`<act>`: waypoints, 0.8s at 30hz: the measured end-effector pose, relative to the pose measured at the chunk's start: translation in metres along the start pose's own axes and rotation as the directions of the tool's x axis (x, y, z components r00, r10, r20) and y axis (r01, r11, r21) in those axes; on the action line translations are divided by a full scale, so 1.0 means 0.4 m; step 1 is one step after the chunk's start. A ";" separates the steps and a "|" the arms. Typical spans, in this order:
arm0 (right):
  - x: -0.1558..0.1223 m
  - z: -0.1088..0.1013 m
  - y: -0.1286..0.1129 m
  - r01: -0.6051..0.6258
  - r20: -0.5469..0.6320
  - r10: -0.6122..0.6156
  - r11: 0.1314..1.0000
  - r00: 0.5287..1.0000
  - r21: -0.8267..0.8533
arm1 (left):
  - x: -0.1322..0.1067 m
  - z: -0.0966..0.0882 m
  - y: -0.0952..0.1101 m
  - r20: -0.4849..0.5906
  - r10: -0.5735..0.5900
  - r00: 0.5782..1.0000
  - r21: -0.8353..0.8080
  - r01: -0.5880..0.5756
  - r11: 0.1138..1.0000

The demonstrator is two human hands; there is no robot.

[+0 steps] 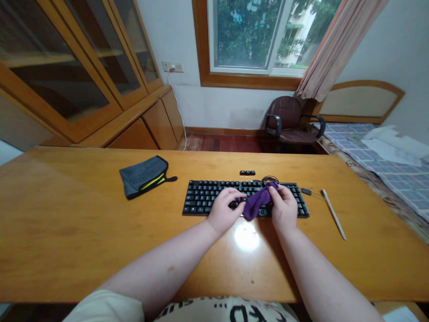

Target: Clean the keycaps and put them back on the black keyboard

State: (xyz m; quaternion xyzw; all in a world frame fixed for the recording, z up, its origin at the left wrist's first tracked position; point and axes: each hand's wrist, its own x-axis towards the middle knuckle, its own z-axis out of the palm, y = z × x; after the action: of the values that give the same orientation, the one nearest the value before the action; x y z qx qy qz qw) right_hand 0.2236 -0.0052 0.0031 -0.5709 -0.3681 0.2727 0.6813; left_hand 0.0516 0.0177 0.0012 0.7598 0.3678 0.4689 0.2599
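Note:
A black keyboard lies on the wooden desk in front of me, partly covered by my hands. My right hand pinches a crumpled purple cloth, which hangs over the right half of the keys. Left of the cloth, my left hand is curled above the keyboard. Its thumb and fingertips close on what looks like a small black keycap, hard to separate from the keys behind. Several loose black keycaps stand in a short row just beyond the keyboard's back edge.
A folded grey cloth with yellow lining lies left on the desk. Right of the keyboard are a coiled cable, a small dark tag and a pale stick. A chair stands beyond the desk.

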 end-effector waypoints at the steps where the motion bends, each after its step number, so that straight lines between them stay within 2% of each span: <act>1: 0.009 -0.008 -0.003 0.028 -0.073 -0.026 0.999 0.997 0.034 | 0.001 -0.003 -0.003 0.018 -0.001 1.000 0.032 0.001 0.999; 4: 0.033 -0.030 -0.010 0.124 -0.226 -0.088 0.981 0.970 0.150 | -0.001 -0.013 -0.013 0.119 -0.006 0.993 0.154 -0.012 0.988; 7: 0.044 -0.043 -0.008 0.236 -0.295 -0.207 0.969 0.933 0.069 | -0.008 -0.017 -0.019 0.211 -0.036 0.977 0.248 -0.018 0.969; 11: 0.044 -0.050 0.008 0.262 -0.257 -0.294 0.953 0.921 -0.152 | -0.019 -0.018 -0.021 0.324 -0.046 0.945 0.314 -0.062 0.947; 14: 0.045 -0.054 0.023 0.268 -0.227 -0.329 0.927 0.917 -0.261 | -0.022 -0.020 -0.019 0.339 -0.036 0.940 0.357 -0.093 0.930; 19: 0.048 -0.054 0.033 0.270 -0.207 -0.354 0.899 0.912 -0.346 | -0.019 -0.025 -0.016 0.337 -0.044 0.940 0.377 -0.092 0.921; 24: 0.045 -0.051 0.027 0.275 -0.174 -0.360 0.883 0.916 -0.379 | -0.019 -0.024 -0.022 0.327 -0.085 0.941 0.355 -0.039 0.934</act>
State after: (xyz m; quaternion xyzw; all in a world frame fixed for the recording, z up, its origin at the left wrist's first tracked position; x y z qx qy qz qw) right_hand 0.2512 -0.0005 -0.0058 -0.6421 -0.4145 0.0163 0.6448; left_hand 0.0380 0.0172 -0.0055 0.8586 0.4057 0.2546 0.1826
